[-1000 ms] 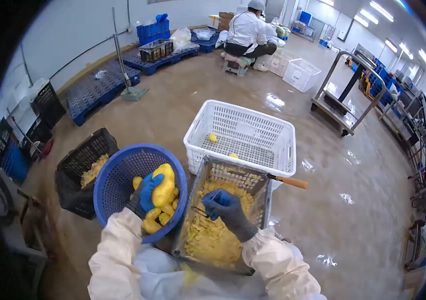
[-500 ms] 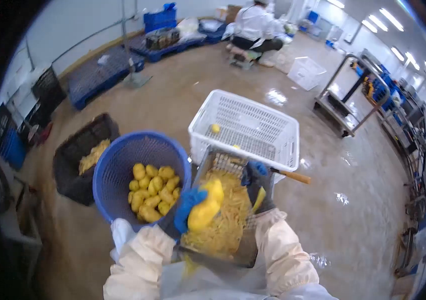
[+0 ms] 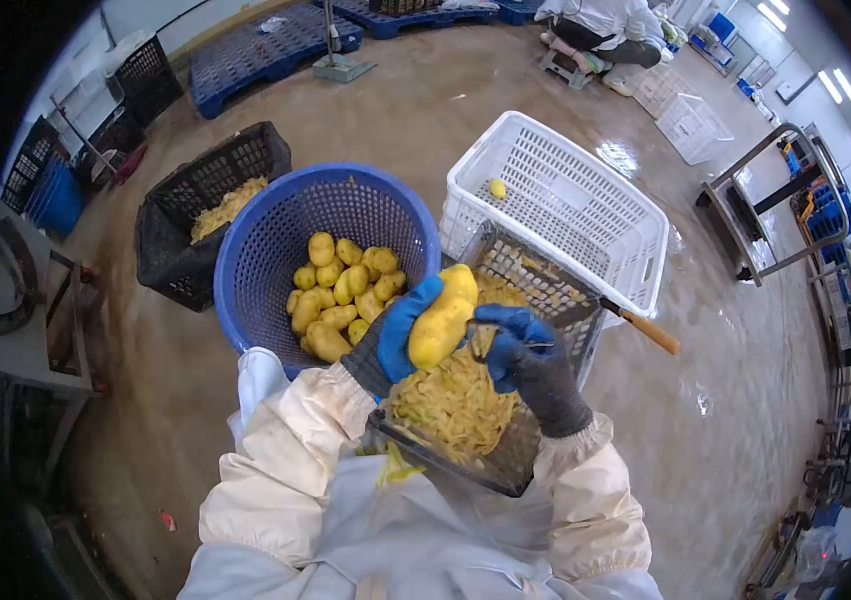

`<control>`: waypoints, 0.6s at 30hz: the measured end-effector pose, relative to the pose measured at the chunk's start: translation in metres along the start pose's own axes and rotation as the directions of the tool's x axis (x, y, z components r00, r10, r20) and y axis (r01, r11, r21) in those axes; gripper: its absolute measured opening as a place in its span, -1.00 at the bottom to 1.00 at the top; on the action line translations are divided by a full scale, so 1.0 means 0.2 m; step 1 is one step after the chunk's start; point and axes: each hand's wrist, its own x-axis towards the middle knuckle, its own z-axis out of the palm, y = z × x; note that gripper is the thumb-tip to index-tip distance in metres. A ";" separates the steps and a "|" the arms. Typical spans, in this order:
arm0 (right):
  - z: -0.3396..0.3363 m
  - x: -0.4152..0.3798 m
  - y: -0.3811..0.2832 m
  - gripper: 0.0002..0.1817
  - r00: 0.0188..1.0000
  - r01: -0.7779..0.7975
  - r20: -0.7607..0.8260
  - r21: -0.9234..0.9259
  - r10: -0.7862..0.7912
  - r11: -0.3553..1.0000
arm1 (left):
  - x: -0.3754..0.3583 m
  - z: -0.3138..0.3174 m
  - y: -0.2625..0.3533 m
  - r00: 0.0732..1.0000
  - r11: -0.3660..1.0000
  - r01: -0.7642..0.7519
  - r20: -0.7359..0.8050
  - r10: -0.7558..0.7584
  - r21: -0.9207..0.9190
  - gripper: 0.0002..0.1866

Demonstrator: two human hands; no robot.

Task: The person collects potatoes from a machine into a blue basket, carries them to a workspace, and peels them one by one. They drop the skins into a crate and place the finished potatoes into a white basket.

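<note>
Wet brown flooring (image 3: 366,110) is seen all around, glossy under the ceiling lights, with blue pallets (image 3: 256,50) laid along the far wall and a seated person in white (image 3: 611,25) at the far edge.

Near the middle, a yellow potato (image 3: 443,320) is gripped in the left hand (image 3: 396,335), blue-gloved fingers wrapped round its left side, wrist bent inward, white sleeve running down toward the body. The right hand (image 3: 521,350) is brought up just right of the potato; its fingers are curled shut on a small peeler (image 3: 481,338), the blade set against the potato's right flank. Both hands are held over the grey mesh tray (image 3: 546,300).

Since a second ago, the potato has been lifted out of the blue basket (image 3: 276,240) and carried right, over the tray; the right hand, then down among the peelings, has been raised to meet it. The view has also been tipped downward, so the far end of the room is mostly cut off.

Peeled-looking yellow potatoes (image 3: 341,295) are piled in the blue basket, left of the hands. Yellow peelings (image 3: 456,405) are heaped in the mesh tray. One small potato (image 3: 497,188) is left lying in the white crate (image 3: 586,190) beyond. More peelings are held in the black crate (image 3: 181,230), far left. A wooden-handled knife (image 3: 646,330) is propped at the tray's right corner.
</note>
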 end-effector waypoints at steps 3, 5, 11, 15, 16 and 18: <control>0.08 -0.02 0.08 -0.68 0.996 -0.014 0.091 0.021 0.012 1.000 | -0.02 0.02 -0.03 0.999 1.000 0.014 0.045 -0.014 0.005 -0.62; 0.10 -0.02 0.13 -0.73 0.987 -0.060 0.129 -0.227 0.091 0.972 | -0.10 0.10 -0.04 0.996 0.974 -0.067 -0.049 0.079 0.218 -0.60; -0.42 0.20 0.23 -0.84 0.903 0.193 -0.393 0.003 -0.177 0.981 | -0.12 0.18 -0.07 0.998 0.905 -0.038 0.069 0.010 0.423 -0.57; -0.26 0.10 0.08 -0.85 0.778 0.272 -0.331 -0.589 -0.534 0.761 | -0.08 0.10 -0.05 1.000 0.923 -0.003 0.016 -0.004 0.384 -0.58; -0.11 0.06 0.07 -0.85 0.913 0.173 -0.297 -0.337 -0.279 0.925 | -0.07 0.10 -0.04 0.999 0.945 -0.012 0.037 0.000 0.326 -0.58; -0.05 0.07 0.13 -0.83 0.973 0.000 -0.233 -0.034 -0.007 0.999 | -0.07 0.14 -0.07 0.996 0.970 -0.066 0.079 0.049 0.235 -0.57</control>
